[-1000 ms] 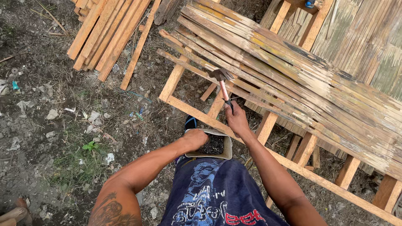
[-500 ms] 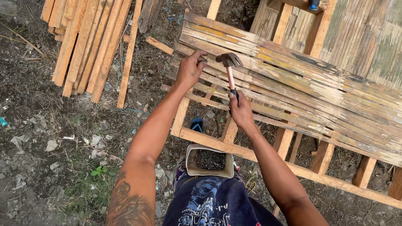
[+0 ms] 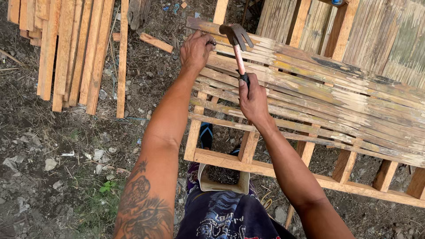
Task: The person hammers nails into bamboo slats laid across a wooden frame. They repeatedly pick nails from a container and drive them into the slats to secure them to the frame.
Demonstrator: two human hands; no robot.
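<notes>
The ground is bare dark earth strewn with pale stones, scraps and a small green weed (image 3: 105, 186); this is outdoors, in daylight. A wooden frame (image 3: 265, 168) of pale battens stands over the dirt, and weathered bamboo slats (image 3: 336, 93) lie across it side by side, running from upper left to lower right, their yellowish skin flaking; more bamboo panelling (image 3: 389, 40) fills the upper right corner. A stack of sawn wooden strips (image 3: 66, 48) lies on the ground at the upper left, well apart from the frame, with a short offcut (image 3: 156, 42) between the two.

The right hand (image 3: 253, 98) is closed round the dark grip of a claw hammer (image 3: 238, 44), whose steel head is raised just above the far slats, claw pointing right; the left hand (image 3: 196, 48) rests on the left end of the slats just beside the hammer head, fingers curled and pinched together, though whether they hold anything is too small to tell. A small open container (image 3: 221, 179) of dark bits sits at the person's waist, below the frame's near rail; a foot in a blue sandal (image 3: 205, 134) shows through the frame.
</notes>
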